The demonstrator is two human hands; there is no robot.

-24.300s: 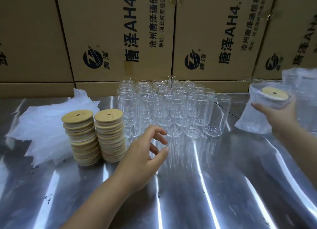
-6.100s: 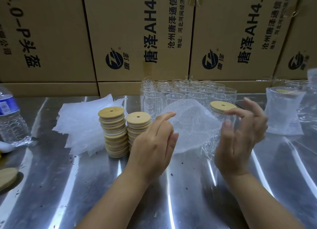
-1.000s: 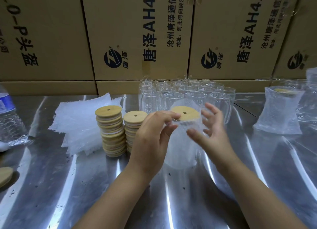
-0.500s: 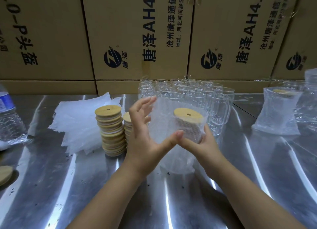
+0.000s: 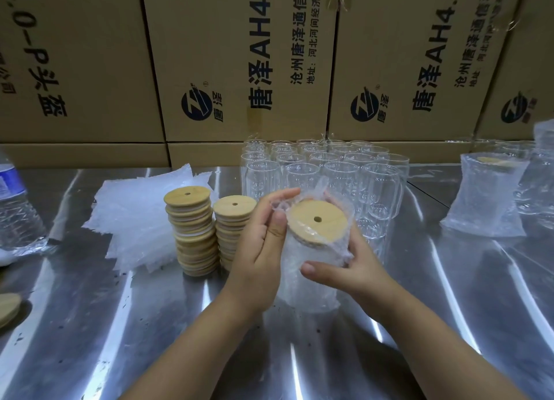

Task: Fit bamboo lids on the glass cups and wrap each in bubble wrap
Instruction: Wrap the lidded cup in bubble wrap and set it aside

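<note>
Shiny steel table before stacked cardboard boxes

a warehouse packing station: stacked printed cartons behind a steel table crowded with glass cups.

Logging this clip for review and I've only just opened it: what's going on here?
A person at a metal table is wrapping a lidded cup in bubble wrap. The left hand and right hand both hold it, with the wrap round its body and the bamboo lid showing on top. Two stacks of lids, a pile of wrap sheets and bare glass cups wait behind. One wrapped cup stands at the right.
</note>
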